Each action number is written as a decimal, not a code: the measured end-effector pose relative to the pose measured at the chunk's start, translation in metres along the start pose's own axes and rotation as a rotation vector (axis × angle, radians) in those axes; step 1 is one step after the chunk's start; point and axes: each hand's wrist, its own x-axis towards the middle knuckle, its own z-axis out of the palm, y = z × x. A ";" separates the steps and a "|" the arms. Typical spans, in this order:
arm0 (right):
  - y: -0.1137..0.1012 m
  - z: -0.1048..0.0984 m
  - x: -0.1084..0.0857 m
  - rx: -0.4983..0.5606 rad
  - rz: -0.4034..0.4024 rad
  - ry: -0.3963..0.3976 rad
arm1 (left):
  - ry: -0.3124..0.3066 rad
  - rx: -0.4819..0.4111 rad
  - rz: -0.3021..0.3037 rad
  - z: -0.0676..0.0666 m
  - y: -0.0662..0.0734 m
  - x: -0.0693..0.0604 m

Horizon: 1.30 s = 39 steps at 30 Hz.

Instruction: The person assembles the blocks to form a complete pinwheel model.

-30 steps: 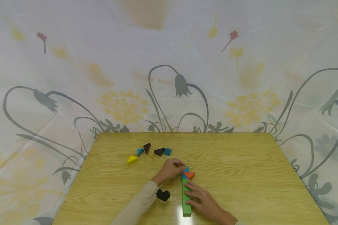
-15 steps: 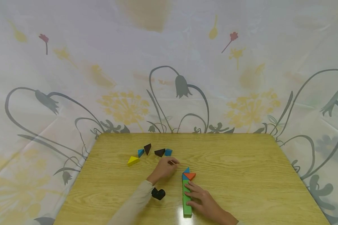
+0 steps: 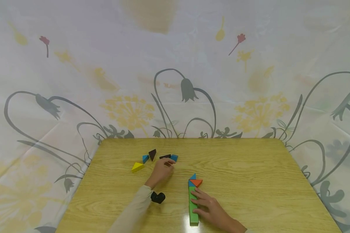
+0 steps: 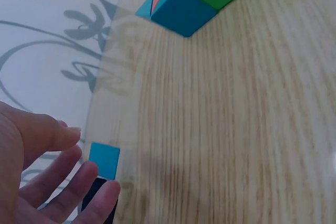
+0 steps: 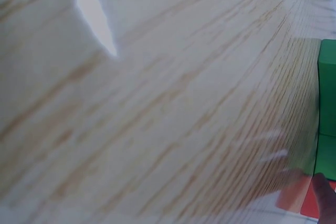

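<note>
The left hand (image 3: 161, 171), loosely spread, hangs by a square-faced blue block (image 3: 175, 157), best pinched lightly, sparing the dark block (image 3: 165, 156) alongside. The right hand (image 3: 207, 203), spread, rests on rectangular green blocks (image 3: 193, 218).

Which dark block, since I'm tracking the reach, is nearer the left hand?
The dark block partly hidden by the left hand, with a blue block at its right. The other dark block sits farther left, uncovered.

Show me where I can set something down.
Free: the table right of the orange block and right hand; also left of the left sleeve. Crowded: from the yellow block to the left hand, and along the green blocks.
</note>
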 end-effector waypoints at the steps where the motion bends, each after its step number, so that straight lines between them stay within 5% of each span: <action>1: 0.000 0.000 0.000 0.001 0.001 0.000 | 0.015 -0.002 -0.008 -0.002 -0.001 0.001; 10: 0.000 0.001 0.000 0.013 -0.009 0.008 | 0.128 -0.059 -0.028 -0.016 -0.012 0.010; 17: -0.001 0.000 0.001 0.017 -0.013 0.010 | 0.140 -0.013 -0.096 -0.024 -0.016 0.017; 32: -0.002 0.000 0.001 0.018 -0.011 0.002 | -0.032 0.090 -0.002 -0.020 -0.030 0.025; 39: -0.005 -0.002 0.001 0.019 0.005 -0.002 | -0.038 0.078 -0.031 -0.017 -0.029 0.021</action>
